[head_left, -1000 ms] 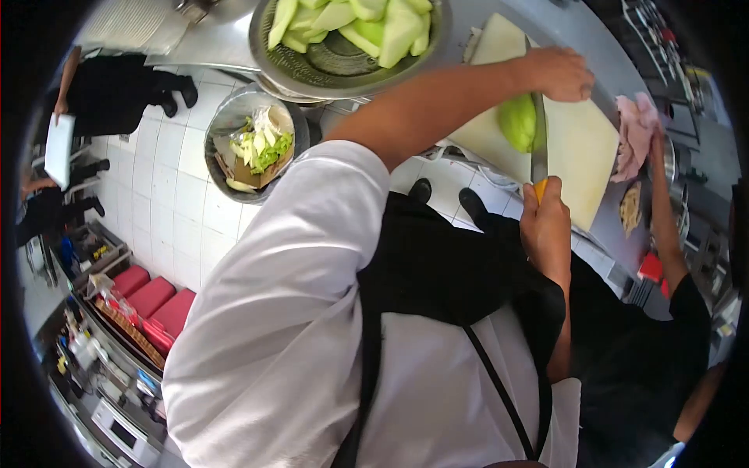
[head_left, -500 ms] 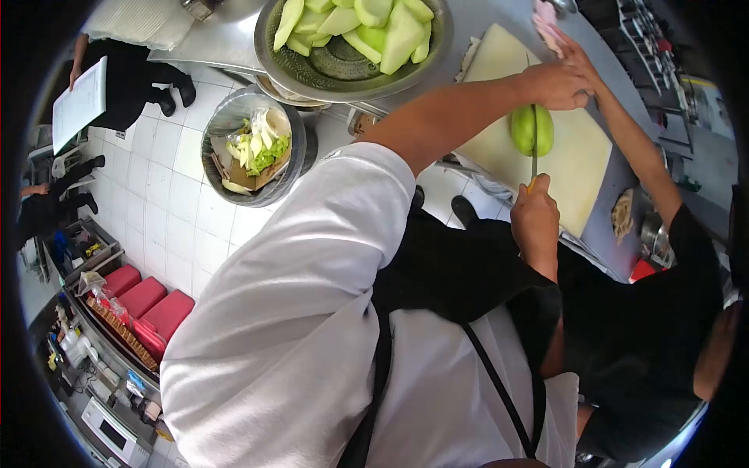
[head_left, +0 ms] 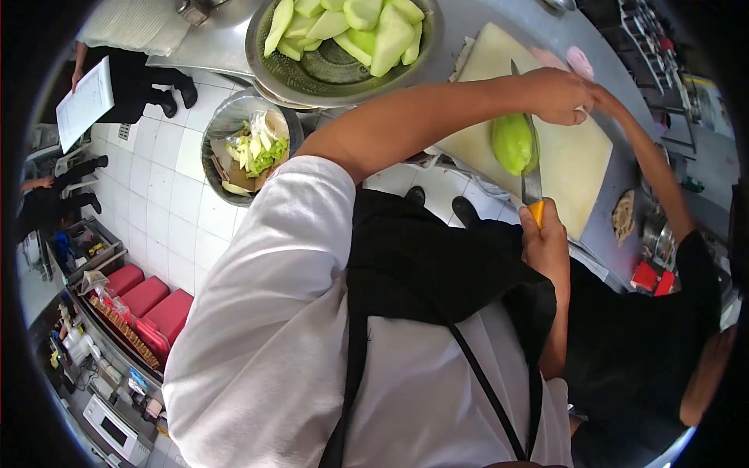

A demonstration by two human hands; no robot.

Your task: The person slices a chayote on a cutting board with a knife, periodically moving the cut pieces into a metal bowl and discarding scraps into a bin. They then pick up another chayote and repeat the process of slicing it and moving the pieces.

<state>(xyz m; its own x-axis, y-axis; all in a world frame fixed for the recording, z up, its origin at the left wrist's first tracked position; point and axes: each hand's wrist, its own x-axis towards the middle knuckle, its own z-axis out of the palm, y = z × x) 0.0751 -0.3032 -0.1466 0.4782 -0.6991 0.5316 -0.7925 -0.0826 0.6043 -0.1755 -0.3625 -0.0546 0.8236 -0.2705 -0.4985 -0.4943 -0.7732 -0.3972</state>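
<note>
My right hand (head_left: 546,242) grips the orange handle of a knife (head_left: 533,183), its blade pointing away along a green fruit (head_left: 512,144). The fruit lies left of the blade on a pale cutting board (head_left: 573,171). Beyond the fruit, my left hand (head_left: 555,95) is beside the upper blade, its fingers curled; what they hold, if anything, is hidden. A co-worker's hand (head_left: 601,97) is close by on its right. At the top, a metal bowl (head_left: 255,66) holds several pale green pieces (head_left: 394,47).
A lined bin (head_left: 292,117) with scraps stands on the tiled floor to the left. A co-worker in black (head_left: 640,351) is at the right. Pink cloth (head_left: 579,62) and a beige cloth (head_left: 624,214) lie on the metal counter. Another person at upper left holds a white sheet (head_left: 86,101).
The knife blade has turned so its flat side shows, and the fruit has shifted left. My right hand has come slightly nearer. The co-worker's hand has moved off the pink cloth.
</note>
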